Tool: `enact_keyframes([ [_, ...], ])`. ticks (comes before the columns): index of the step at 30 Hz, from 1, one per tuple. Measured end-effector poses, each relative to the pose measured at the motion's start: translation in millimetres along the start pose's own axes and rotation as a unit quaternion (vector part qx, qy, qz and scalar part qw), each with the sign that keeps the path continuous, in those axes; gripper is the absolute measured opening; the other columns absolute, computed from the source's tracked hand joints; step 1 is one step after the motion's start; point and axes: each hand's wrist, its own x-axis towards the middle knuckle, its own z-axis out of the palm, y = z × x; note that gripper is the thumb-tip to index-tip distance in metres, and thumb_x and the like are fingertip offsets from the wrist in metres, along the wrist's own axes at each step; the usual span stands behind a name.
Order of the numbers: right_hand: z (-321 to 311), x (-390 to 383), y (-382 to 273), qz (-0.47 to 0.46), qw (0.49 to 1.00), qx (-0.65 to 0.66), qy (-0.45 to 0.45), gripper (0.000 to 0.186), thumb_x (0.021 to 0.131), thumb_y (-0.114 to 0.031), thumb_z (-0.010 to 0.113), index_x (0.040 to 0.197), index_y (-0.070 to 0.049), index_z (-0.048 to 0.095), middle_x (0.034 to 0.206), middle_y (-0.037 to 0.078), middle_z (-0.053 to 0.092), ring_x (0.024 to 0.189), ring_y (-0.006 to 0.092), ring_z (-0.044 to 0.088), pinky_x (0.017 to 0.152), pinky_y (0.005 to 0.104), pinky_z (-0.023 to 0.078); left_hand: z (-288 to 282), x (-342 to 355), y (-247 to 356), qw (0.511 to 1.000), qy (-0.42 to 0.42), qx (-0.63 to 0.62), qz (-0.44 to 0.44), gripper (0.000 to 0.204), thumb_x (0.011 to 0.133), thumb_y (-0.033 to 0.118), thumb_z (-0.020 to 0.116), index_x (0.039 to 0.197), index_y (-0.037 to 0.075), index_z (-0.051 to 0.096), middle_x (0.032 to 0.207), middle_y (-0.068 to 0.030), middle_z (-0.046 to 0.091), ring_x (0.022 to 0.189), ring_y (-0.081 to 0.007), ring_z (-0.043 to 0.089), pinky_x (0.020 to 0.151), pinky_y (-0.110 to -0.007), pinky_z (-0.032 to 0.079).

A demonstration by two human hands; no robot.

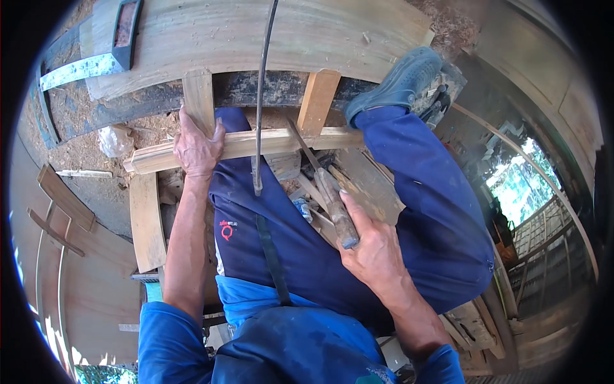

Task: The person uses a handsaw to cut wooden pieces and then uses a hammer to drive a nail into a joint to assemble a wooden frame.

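My left hand grips a long pale wooden bar where a short upright board meets it. My right hand is wrapped round the wooden handle of a narrow-bladed tool; its blade angles up toward the bar. An orange-brown short board rises from the bar's right part. A thin dark rod runs vertically across the view between my hands. My blue-trousered legs lie beneath, and my grey-blue shoe is near the bar's right end.
A large curved plank spans the top, with a blue-framed object on its left. Loose boards, shavings and a crumpled white bag lie around the left. A long thin strip arches along the right, near more scrap wood.
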Motion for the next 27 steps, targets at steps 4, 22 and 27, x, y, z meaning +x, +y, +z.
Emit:
enact_keyframes([
  [4, 26.6, 51.4, 6.4, 0.078, 0.994, 0.008, -0.073, 0.065, 0.074, -0.004, 0.071, 0.134, 0.004, 0.047, 0.094, 0.027, 0.068, 0.086, 0.0432, 0.068, 0.078, 0.0502, 0.054, 0.4, 4.4, 2.0, 1.000, -0.001, -0.003, -0.017, 0.086, 0.079, 0.041, 0.073, 0.143, 0.001, 0.033, 0.104, -0.0242, 0.068, 0.087, -0.0407, 0.068, 0.084, -0.047, 0.050],
  [22, 17.2, 16.5, 9.5, 0.010, 0.999, -0.034, -0.036, 0.068, 0.071, -0.003, 0.071, 0.135, 0.004, 0.049, 0.090, 0.026, 0.068, 0.082, 0.0418, 0.069, 0.075, 0.0490, 0.055, 5.5, -5.2, -4.0, 0.999, -0.005, 0.000, -0.033, 0.088, 0.077, 0.042, 0.074, 0.144, 0.000, 0.035, 0.111, -0.0251, 0.066, 0.092, -0.0420, 0.067, 0.088, -0.047, 0.050],
  [27, 32.3, 54.6, 15.1, 0.050, 0.995, -0.031, -0.076, 0.067, 0.070, 0.001, 0.069, 0.133, 0.005, 0.050, 0.089, 0.026, 0.068, 0.079, 0.0429, 0.068, 0.074, 0.0494, 0.055, 0.1, -1.5, 3.9, 0.999, -0.005, -0.003, -0.041, 0.086, 0.077, 0.041, 0.075, 0.143, 0.001, 0.037, 0.109, -0.0253, 0.067, 0.091, -0.0419, 0.067, 0.087, -0.047, 0.050],
])
